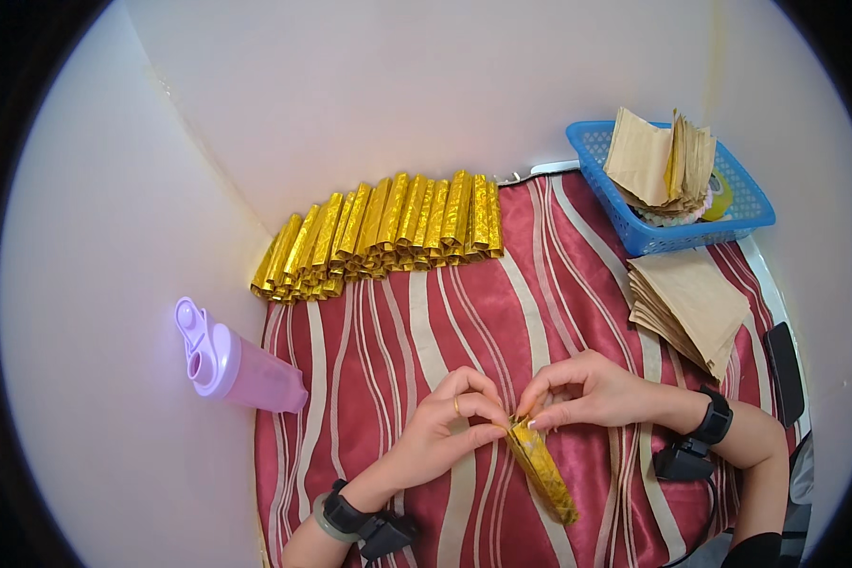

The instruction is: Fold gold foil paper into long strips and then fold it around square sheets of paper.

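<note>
At the lower center of the frame, the left hand (450, 426) and right hand (592, 388) both pinch, thumb against fingers, the upper end of a slanting, crinkled gold foil tube (544, 473) above a satiny maroon striped cloth (379, 369). Glossy, squarish gold tubes (388, 222) lie stacked upper left of center; a latticed blue plastic basket (658, 237) holding brown papers (637, 156) sits upper right.

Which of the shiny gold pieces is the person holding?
The single gold piece pinched at its far end by the left hand and right hand; the other gold pieces lie piled together farther back.
</note>
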